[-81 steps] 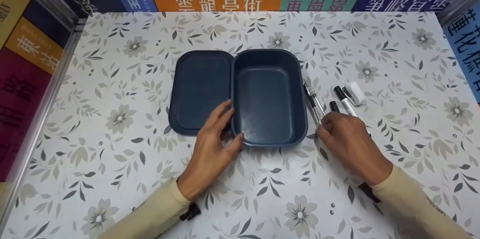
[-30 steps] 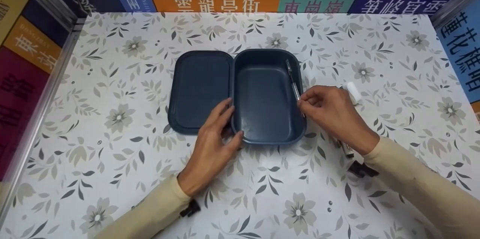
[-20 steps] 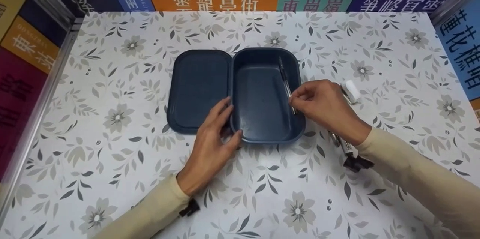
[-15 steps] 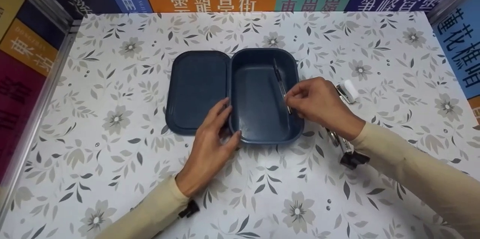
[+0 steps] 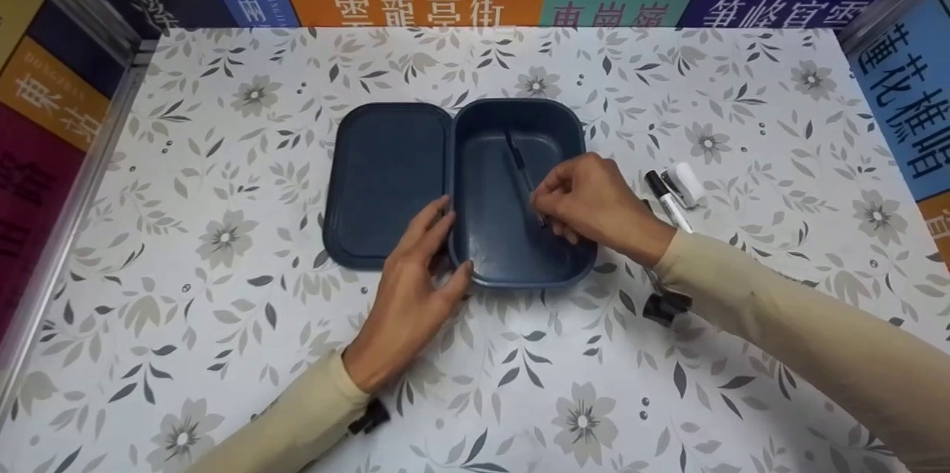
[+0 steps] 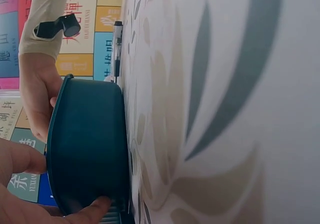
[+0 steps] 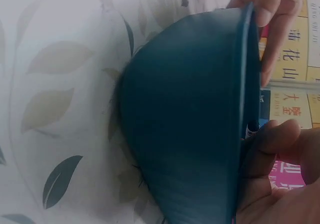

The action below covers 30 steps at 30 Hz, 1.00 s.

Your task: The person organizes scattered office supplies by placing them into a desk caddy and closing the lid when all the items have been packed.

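Observation:
A dark blue rectangular box (image 5: 497, 250) stands uncovered on the table in the head view. At its near left corner is my left hand (image 5: 412, 287), its fingers along the left wall and its thumb touching the near edge. My right hand (image 5: 590, 198) reaches over the right rim and pinches a slim black and clear pen (image 5: 519, 161). That pen slants inside the box, over the floor; whether it touches the floor I cannot tell. In the right wrist view the wall hides most of the pen (image 7: 252, 129). The matching lid (image 5: 390, 183) lies flat against the box's left side.
Right of the box lie a white stapler (image 5: 686, 183) and a black-capped white marker (image 5: 668, 198). Other pens there are partly covered by my right wrist and sleeve. Printed panels (image 5: 415, 1) border the flower-patterned table (image 5: 260, 354) at the back and sides.
My right hand has taken the pen from the table right of the box, lifted it over the rim and moved it left towards the box's middle. The left hand stays in place.

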Each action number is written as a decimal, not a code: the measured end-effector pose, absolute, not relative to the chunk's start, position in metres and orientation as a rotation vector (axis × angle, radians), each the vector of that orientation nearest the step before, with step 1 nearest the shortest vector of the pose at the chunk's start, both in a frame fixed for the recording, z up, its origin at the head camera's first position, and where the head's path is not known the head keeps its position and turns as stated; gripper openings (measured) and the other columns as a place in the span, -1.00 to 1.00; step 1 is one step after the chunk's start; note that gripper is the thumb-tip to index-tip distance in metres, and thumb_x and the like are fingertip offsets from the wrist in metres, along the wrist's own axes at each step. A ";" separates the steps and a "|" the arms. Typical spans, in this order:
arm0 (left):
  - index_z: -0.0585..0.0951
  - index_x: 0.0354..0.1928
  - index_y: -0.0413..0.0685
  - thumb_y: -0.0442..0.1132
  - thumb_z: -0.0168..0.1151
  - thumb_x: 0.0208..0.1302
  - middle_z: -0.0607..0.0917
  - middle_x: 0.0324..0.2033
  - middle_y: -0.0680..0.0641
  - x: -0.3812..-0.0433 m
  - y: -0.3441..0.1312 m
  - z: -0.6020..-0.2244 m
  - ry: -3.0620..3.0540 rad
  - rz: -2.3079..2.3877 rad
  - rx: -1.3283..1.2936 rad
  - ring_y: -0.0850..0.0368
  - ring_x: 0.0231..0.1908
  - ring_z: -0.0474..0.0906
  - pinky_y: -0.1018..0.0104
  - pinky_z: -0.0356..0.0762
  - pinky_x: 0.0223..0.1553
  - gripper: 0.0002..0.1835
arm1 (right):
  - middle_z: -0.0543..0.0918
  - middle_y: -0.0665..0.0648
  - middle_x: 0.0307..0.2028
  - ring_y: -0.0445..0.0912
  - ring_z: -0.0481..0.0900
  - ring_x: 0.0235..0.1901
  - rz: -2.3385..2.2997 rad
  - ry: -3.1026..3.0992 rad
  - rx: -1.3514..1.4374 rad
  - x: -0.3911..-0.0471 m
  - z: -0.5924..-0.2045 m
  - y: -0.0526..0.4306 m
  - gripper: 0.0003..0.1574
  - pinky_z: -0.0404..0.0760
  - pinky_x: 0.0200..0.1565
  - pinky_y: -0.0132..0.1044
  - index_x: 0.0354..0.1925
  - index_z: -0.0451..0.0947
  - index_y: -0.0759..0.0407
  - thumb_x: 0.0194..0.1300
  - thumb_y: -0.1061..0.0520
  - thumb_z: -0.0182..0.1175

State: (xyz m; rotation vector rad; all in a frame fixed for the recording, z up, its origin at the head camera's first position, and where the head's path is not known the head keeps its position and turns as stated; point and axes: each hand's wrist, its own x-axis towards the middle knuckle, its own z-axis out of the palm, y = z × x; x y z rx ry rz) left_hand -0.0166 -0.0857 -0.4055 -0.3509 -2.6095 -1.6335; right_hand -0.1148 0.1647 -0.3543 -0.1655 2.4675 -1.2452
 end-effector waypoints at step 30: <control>0.44 0.54 -0.43 -0.41 0.44 0.36 0.37 0.63 -0.18 -0.017 -0.085 -0.404 -2.599 -1.557 -0.383 0.01 0.59 0.30 0.16 0.54 0.42 -0.26 | 0.79 0.20 -0.48 -0.19 0.57 -0.72 -1.149 2.484 -0.254 -0.128 -0.364 0.143 -0.85 0.59 -0.65 -0.39 -0.15 0.80 0.29 0.49 0.22 0.34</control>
